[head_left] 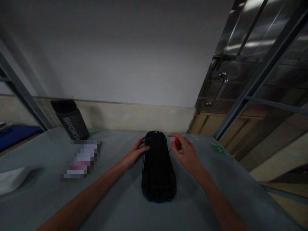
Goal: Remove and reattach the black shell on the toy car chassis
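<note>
A black toy car (158, 163) lies on the table with its underside up, blue body edges showing at its sides and near end. Along its far left side, my left hand (136, 152) grips it, the thumb laid over the edge. My right hand (186, 152) is just right of the car, fingers curled around a red-handled screwdriver (177, 144). Its thin dark shaft slants down toward the car's right side; whether the tip touches the car cannot be made out.
On the grey table (115, 205), a black SPORT bottle (71, 120) stands at the back left. Near it are a blurred-out flat item (81, 160) and a white object (13, 180). A green wrapper (220, 149) lies at right. Metal posts (231, 112) flank the table.
</note>
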Tool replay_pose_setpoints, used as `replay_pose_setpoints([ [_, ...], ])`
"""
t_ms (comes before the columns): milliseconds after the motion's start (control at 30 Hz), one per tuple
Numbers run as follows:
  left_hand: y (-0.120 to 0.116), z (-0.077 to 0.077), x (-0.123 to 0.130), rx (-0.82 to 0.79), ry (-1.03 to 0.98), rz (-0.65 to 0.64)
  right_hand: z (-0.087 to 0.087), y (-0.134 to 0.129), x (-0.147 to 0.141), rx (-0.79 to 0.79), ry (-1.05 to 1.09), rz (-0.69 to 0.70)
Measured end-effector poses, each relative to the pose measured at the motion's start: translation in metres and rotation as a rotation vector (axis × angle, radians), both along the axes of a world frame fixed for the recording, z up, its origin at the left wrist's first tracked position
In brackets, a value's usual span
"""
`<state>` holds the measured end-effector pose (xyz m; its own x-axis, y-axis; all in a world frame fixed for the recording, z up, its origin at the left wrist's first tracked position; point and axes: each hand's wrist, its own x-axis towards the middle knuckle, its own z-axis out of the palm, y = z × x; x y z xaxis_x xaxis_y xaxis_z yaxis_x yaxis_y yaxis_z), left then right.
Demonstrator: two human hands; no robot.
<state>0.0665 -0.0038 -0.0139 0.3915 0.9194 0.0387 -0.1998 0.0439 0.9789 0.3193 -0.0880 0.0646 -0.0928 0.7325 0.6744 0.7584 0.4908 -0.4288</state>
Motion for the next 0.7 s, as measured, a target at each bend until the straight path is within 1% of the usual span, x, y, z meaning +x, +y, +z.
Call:
replay_pose_setpoints([
  [200, -0.0002, 0.0007, 0.0008, -0.016, -0.005, 0.006, 0.0008, -0.0007, -0.0002, 0.024, 0.022, -0.024],
  [333, -0.0010, 0.0015, 0.0009, -0.010, -0.011, 0.025, 0.0020, -0.0018, -0.0002, 0.030, -0.006, 0.019],
  [467, -0.0006, 0.0005, 0.0005, -0.018, -0.025, 0.014, 0.0024, -0.0017, -0.0012, 0.047, 0.002, -0.014],
  [600, 0.0005, -0.0005, 0.0003, -0.016, -0.041, -0.003, 0.0016, -0.0007, -0.0021, 0.070, -0.013, 0.024],
  [700, 0.0004, -0.0001, 0.0005, -0.024, -0.048, -0.016, 0.0001, 0.0003, -0.0018, 0.078, -0.006, -0.005],
])
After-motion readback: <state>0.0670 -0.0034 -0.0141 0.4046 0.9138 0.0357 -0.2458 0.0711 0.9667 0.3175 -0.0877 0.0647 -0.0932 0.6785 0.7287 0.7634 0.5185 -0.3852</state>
